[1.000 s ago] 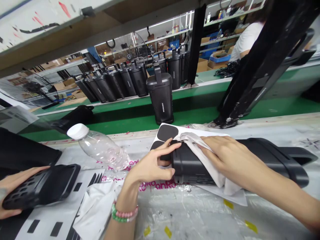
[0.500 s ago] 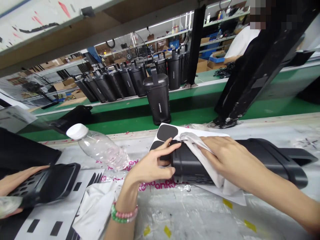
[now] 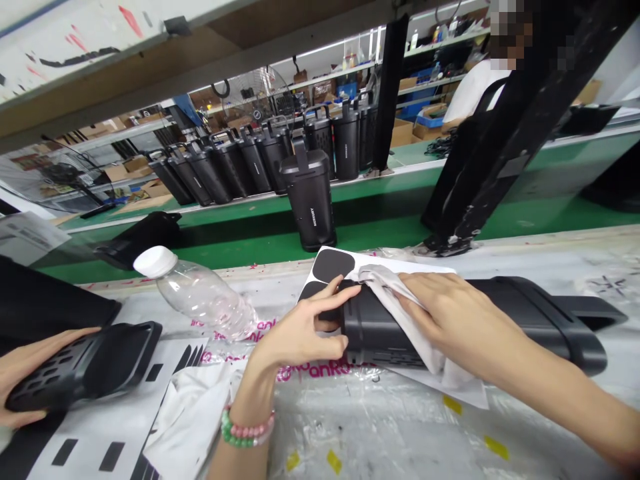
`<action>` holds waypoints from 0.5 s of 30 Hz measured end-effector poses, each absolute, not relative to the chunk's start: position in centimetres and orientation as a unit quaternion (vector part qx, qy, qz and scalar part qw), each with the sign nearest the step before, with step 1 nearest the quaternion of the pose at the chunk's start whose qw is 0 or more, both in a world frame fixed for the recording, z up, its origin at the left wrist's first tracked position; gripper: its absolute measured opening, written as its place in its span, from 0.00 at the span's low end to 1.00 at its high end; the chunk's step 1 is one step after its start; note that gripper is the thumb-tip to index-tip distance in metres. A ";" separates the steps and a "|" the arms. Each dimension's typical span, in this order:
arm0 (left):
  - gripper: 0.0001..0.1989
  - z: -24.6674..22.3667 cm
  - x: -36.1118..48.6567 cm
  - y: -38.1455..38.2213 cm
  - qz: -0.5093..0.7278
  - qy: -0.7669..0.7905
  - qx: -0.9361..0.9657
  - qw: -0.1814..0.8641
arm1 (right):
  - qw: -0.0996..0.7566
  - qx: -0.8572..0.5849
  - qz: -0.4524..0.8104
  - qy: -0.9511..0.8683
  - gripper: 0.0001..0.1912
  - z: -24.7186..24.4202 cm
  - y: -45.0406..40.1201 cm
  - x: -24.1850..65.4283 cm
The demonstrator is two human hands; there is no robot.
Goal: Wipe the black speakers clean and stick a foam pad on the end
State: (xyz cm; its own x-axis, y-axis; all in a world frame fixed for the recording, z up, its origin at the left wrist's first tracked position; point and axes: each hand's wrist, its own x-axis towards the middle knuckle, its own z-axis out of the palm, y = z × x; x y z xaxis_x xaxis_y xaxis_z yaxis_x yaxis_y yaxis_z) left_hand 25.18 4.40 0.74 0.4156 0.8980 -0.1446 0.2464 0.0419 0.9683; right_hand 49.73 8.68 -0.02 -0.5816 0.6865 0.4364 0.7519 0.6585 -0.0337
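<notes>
A black rounded-box case with a handle (image 3: pixel 500 300) lies on its side before me, its handle end to the right. My left hand (image 3: pixel 305 327), with a pink and green bead bracelet at the wrist, grips the case's left end, fingers curled around its edge. Under my right hand (image 3: pixel 445 300) a white cloth (image 3: pixel 395 300) is bunched and pressed onto the upper side of the case. A white sheet with dark rounded shapes (image 3: pixel 334 265) lies partly beneath and behind the case. Its underside is hidden from me.
A clear plastic bottle (image 3: pixel 205 297) lies tilted left of my hands, near another white cloth (image 3: pixel 183 417). At far left, a co-worker's hand (image 3: pixel 40 360) holds a similar black case (image 3: pixel 85 373). Several upright cases stand beyond; one (image 3: pixel 310 200) is on the green conveyor. A black post (image 3: pixel 480 160) rises right.
My hands and the cloth stay nearly in place. The upright case on the green conveyor has shifted slightly left. The co-worker's case at left has turned a little, and the background person has moved left.
</notes>
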 end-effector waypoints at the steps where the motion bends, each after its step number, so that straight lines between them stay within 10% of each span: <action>1: 0.38 0.7 25.2 4.4 0.294 0.457 0.625 0.561 | 0.209 -0.407 -0.072 -0.886 0.16 0.0 8.7 49.7; 9: 0.39 0.9 24.9 4.5 0.281 0.450 0.638 0.558 | 0.235 -0.457 0.126 -0.848 0.22 1.2 8.4 49.6; 15: 0.61 -0.3 25.1 5.0 0.248 0.475 0.675 0.508 | 0.553 -0.581 0.343 -0.489 0.19 4.3 9.8 53.7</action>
State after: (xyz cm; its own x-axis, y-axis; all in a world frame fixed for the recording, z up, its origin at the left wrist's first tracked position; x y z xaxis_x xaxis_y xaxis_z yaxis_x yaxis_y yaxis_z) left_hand 25.09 4.97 -0.26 0.4268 0.8922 -0.1479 0.3894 -0.0337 0.9205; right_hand 53.70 9.77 4.35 0.2876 0.9471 0.1423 0.1884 0.0897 -0.9780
